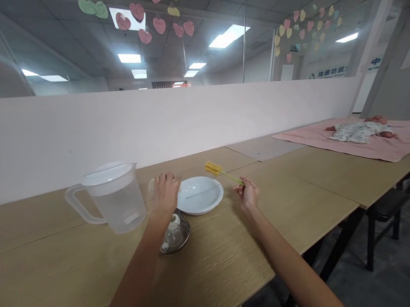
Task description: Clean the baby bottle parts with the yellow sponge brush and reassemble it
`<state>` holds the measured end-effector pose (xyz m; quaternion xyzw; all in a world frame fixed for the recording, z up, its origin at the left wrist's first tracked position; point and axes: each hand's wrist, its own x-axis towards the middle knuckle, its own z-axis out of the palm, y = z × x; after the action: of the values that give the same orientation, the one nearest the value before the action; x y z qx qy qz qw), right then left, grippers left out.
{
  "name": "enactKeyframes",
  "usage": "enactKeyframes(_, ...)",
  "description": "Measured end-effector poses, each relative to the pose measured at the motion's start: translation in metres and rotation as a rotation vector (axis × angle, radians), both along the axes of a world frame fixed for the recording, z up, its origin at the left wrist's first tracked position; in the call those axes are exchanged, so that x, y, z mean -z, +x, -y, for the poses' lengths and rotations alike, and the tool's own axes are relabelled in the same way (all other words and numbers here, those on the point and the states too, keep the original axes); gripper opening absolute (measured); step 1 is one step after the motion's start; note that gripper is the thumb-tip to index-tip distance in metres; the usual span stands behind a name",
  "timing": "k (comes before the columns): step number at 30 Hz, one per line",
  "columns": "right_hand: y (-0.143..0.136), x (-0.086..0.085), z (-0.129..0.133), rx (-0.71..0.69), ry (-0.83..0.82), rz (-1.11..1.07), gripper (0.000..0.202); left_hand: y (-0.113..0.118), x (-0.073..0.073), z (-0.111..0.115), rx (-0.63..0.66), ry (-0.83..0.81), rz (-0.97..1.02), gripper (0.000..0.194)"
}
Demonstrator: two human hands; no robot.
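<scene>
My right hand (pixel 248 193) is closed around the green handle of a brush with a yellow sponge head (pixel 213 168), which points up and left above the table. My left hand (pixel 166 190) is curled at the left rim of a white bowl (pixel 201 202), its fingers round a pale, clear item (pixel 152 187) that they mostly hide. Below that wrist, a metal tray (pixel 185 235) bears a small clear bottle (pixel 173 234) with a white collar. Left of the hand stands a clear lidded pitcher (pixel 119 204).
At the right, a doll (pixel 359 130) in patterned clothes lies on a pink cloth (pixel 387 151). A low white wall (pixel 186 123) with glass above runs behind the table (pixel 218 261). A dark stool (pixel 386 205) stands beyond the table's right edge.
</scene>
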<state>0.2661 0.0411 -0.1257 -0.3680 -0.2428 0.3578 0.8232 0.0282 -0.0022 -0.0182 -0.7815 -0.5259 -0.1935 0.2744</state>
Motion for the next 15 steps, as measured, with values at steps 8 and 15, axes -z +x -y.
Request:
enactKeyframes(8,0.003,0.011,-0.005,0.082,-0.158,0.119,0.028,0.003,-0.011,0.004,0.033,-0.050,0.060,0.032)
enactKeyframes(15,0.011,0.023,-0.014,-0.014,-0.286,0.263,0.028,0.008,-0.035,0.019,0.206,-0.091,0.600,0.052)
